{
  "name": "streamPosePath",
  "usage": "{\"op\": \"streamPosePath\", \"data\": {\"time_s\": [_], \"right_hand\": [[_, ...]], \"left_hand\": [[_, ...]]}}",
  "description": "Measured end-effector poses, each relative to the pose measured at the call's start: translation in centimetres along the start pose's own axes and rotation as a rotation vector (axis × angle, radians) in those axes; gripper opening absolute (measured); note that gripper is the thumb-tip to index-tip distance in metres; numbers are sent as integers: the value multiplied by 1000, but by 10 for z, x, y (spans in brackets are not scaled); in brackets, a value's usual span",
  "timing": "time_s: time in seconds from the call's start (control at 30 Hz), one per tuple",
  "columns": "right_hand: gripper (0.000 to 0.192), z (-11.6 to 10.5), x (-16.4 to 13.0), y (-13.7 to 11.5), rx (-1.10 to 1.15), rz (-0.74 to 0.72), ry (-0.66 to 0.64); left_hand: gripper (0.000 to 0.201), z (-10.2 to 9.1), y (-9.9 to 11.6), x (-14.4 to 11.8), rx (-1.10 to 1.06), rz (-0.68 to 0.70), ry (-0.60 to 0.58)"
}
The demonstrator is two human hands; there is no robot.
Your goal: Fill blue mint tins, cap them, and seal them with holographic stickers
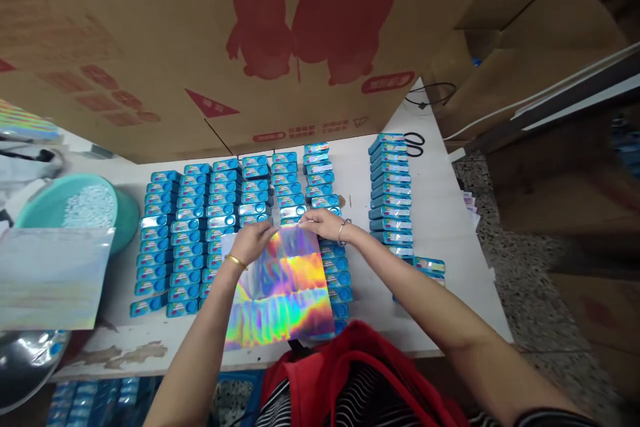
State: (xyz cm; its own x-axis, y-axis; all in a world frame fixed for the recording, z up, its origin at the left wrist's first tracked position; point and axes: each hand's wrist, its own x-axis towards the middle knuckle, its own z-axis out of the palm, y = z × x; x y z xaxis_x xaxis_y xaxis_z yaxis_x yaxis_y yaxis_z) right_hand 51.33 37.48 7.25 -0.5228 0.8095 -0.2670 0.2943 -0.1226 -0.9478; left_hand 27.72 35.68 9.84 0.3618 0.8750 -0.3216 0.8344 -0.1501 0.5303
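A shiny rainbow holographic sheet (285,287) hangs between my hands over the rows of small blue boxes (187,247). Pinched at its upper left part, the sheet is gripped by my left hand (254,240), which wears a gold bangle. My right hand (324,222), with a silver bracelet, pinches the far edge near the upper right corner. Both hands are closed, fingertips a short way apart. Part of the box rows lies hidden under the sheet and hands.
A separate column of blue boxes (391,190) stands at right, beside black scissors (414,145). A large printed carton (165,47) walls off the back. At left are a teal tub (127,217) of white pieces, another shiny sheet (50,280) and a dark bowl (25,363).
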Motion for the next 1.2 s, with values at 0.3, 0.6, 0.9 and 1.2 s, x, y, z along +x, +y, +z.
{"op": "streamPosePath", "data": {"time_s": [0.3,0.6,0.9,1.2], "right_hand": [[40,17,-5,29,281,128,318],[37,6,-7,37,109,142,384],[30,-1,-3,34,248,199,308],[26,-8,-1,34,158,278,292]], "left_hand": [[30,35,18,29,168,-15,190],[23,48,47,50,168,6,202],[29,50,68,61,316,166,179],[16,66,83,16,111,228,256]]}}
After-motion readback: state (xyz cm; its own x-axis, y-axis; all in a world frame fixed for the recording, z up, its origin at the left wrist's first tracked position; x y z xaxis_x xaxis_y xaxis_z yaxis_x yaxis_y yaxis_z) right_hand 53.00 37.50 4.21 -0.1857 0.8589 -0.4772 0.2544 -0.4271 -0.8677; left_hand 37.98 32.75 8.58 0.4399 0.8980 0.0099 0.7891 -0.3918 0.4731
